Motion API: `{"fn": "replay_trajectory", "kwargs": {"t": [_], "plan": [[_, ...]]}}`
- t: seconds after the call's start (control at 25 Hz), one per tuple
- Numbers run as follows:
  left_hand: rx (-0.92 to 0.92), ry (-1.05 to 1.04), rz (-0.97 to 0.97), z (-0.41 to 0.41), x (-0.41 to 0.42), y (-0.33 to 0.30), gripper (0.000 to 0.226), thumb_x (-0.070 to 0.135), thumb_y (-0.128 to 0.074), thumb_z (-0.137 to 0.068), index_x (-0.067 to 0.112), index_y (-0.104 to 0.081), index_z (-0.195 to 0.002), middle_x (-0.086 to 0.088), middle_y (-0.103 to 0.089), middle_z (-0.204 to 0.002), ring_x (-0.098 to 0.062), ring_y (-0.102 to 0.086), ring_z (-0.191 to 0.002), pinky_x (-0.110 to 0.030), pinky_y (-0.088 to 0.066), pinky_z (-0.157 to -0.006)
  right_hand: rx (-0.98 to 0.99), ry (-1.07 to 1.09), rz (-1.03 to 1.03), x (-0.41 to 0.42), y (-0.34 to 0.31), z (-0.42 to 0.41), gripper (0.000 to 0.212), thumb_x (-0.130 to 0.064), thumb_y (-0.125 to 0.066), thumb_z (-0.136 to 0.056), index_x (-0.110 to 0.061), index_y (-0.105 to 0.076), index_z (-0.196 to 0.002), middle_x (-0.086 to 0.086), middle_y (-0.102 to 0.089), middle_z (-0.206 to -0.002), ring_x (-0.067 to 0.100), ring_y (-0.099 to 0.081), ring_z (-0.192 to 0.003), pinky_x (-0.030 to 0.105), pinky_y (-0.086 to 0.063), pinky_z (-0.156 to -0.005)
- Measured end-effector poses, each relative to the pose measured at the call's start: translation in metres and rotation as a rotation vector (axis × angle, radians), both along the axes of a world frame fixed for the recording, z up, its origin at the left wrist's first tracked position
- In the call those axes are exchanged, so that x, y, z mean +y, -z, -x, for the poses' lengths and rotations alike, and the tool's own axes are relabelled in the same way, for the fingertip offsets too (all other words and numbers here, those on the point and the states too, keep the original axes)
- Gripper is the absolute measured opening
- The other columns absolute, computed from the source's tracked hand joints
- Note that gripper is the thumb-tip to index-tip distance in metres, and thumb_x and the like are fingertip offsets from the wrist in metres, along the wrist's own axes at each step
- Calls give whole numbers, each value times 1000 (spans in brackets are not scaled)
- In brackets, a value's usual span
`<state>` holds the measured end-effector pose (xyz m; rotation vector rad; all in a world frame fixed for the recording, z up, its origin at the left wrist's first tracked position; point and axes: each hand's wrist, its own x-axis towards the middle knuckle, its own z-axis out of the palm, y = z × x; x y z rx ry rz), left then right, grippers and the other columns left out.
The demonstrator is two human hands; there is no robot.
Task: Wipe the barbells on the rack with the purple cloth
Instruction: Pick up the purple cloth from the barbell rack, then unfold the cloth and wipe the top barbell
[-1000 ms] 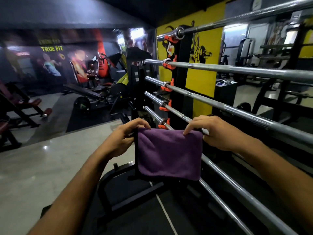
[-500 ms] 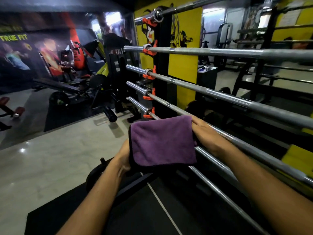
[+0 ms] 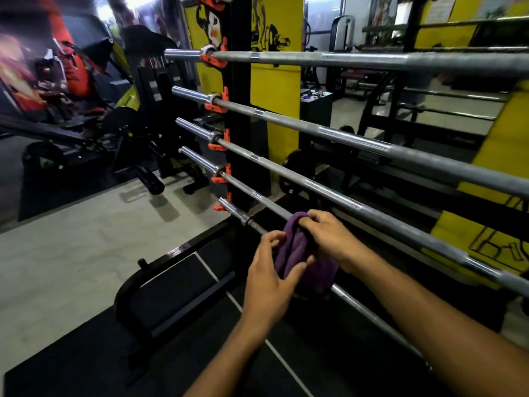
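Note:
Several steel barbells lie across a black rack upright (image 3: 239, 116) on orange hooks. The purple cloth (image 3: 297, 250) is bunched around the lowest barbell (image 3: 372, 316), a little right of its collar. My right hand (image 3: 329, 239) grips the cloth from above, fingers curled over it and the bar. My left hand (image 3: 269, 279) is at the cloth's left side, thumb pressed on the fabric and fingers loosely spread. The bar section under the cloth is hidden. The second-lowest barbell (image 3: 257, 196) runs just above my right hand.
The rack's black base frame (image 3: 134, 285) and a black mat lie under my arms. A pale floor (image 3: 71, 253) spreads to the left, with gym machines (image 3: 86, 124) beyond. A yellow wall panel (image 3: 274, 90) and more racks stand behind the bars.
The cloth, held flat and spread between both hands before, has come down and now sits bunched around the lowest barbell. My view has tilted down and closer to the rack.

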<state>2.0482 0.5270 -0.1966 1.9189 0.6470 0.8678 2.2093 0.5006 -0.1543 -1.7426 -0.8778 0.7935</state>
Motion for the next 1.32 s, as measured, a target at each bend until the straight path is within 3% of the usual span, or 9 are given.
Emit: {"fn": "replay_trajectory", "kwargs": {"t": [0.12,0.32,0.52,0.64,0.76,0.88,1.0,1.16,1.32], "plan": [[87,-13,-258,0,8,16,41,20,-69,-89,37,-52,-122,17,-55,-122,-1,-58,-110,-30,-52,-92,121,75,3,-16,6,-4,11,-16,-52,-100,-6,-51,-97,11,-60,-63,28,-64,-53,55,-59,-60],[455,-159,-481,-3,10,25,39,55,-59,-88,44,-49,-125,22,-51,-119,-2,-60,-90,-21,-45,-67,183,241,-103,-33,19,-4,30,-4,-41,-97,-27,-55,-112,17,-66,-87,27,-65,-65,58,-61,-65],[250,-12,-409,-15,29,13,18,27,-66,-90,32,-68,-108,19,-61,-108,2,-60,-92,-17,-49,-79,279,216,-128,-69,22,-22,21,-3,-52,-97,-13,-70,-106,17,-73,-93,28,-74,-78,44,-60,-73],[125,121,-329,-37,44,-17,20,13,-68,-90,29,-71,-102,16,-65,-105,2,-61,-98,-11,-46,-81,-30,112,-84,-106,12,-41,14,-6,-66,-95,-13,-68,-107,4,-77,-87,16,-75,-80,31,-59,-73],[73,378,-295,-71,36,-61,22,9,-63,-93,30,-68,-99,14,-66,-100,-1,-62,-96,-13,-46,-79,-406,303,-131,-150,-11,-57,9,-19,-74,-89,-19,-66,-86,-12,-63,-71,-1,-55,-65,17,-42,-63],[-26,659,-123,-111,6,-109,24,1,-54,-97,21,-66,-102,7,-69,-95,-4,-61,-89,-20,-47,-78,-197,418,-363,-184,-30,-61,31,-31,-78,-86,-12,-61,-105,-5,-69,-94,7,-63,-88,21,-49,-79],[-81,959,14,-167,-48,-151,31,-4,-44,-101,15,-65,-112,1,-69,-104,-10,-60,-93,-25,-47,-82,72,571,-492,-225,-49,-55,64,-36,-89,-71,-15,-60,-124,1,-75,-113,12,-71,-102,23,-57,-79],[-65,1102,-89,-226,-113,-183,35,11,-42,-105,31,-70,-112,5,-72,-108,-11,-64,-94,-31,-50,-83,129,788,-597,-280,-86,-44,37,-29,-71,-86,-6,-68,-115,12,-76,-106,22,-74,-89,31,-61,-72],[-206,1146,-473,-266,-173,-220,28,9,-56,-100,17,-65,-125,0,-67,-118,-11,-63,-100,-30,-51,-92,20,1129,-746,-347,-135,-48,80,-65,-85,-53,-5,-75,-106,16,-76,-104,30,-73,-94,42,-58,-89]]}}
